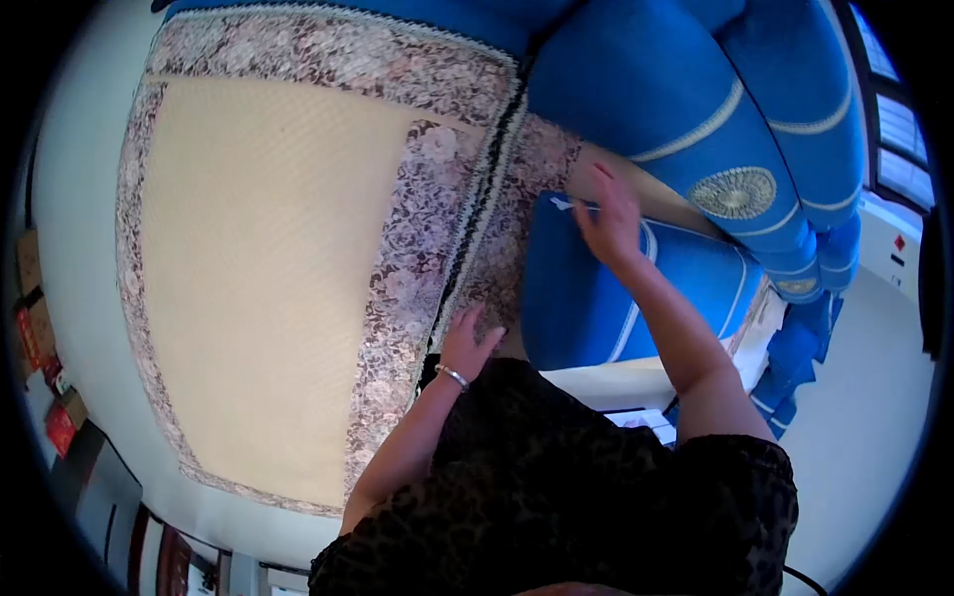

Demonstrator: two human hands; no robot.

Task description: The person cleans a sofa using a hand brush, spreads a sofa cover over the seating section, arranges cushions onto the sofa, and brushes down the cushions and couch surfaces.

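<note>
My right hand (614, 221) is over the top edge of a blue cushion (566, 288) with pale braided trim, its fingers stretched out and apart. A small white tag (559, 204) shows at the cushion's corner, close to those fingers. My left hand (467, 343) has a silvery bracelet (452, 377) at the wrist. Its fingers are apart, low over the floral seat cover (432, 214) near the dark seam with braided edging; whether it touches the fabric I cannot tell. A large beige panel (258, 288) fills the middle of the cover on the left. Neither hand holds anything.
Blue back cushions (636, 79) with pale trim and a round medallion (733, 192) line the upper right. Blue cloth (792, 358) hangs at the sofa's right end. Boxes (35, 328) stand at the far left. A window (899, 119) is at the upper right.
</note>
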